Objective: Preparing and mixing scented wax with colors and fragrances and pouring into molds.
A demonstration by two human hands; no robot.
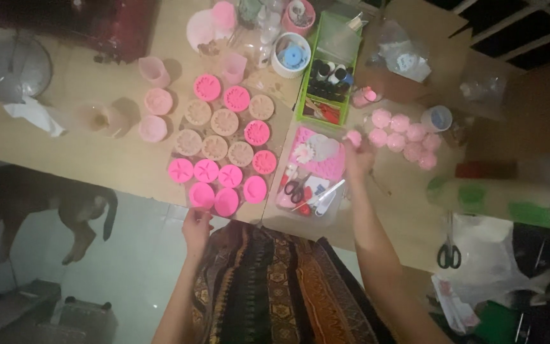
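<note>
The right hand (358, 156) was raised over the table (116, 159), fingertips pinched on a small pink piece (354, 137). It hovered just above the clear box (310, 181) of scissors and odds and ends. The left hand (197, 227) rested at the near edge of the table, fingers curled at the edge of the tray (183, 121); how tightly it gripped, I could not tell.

On that tray lay rows of round moulds (224, 143), some bright pink, some pale tan. Right of the raised hand sat a cluster of pale pink pieces (405, 137), near a small cup (437, 118). A green bin (332, 76) with dark bottles stood behind the clear box. Further right lay a roll (498, 197) and black scissors (449, 251). A dog (65, 204) stood on the floor under the table's left side.
</note>
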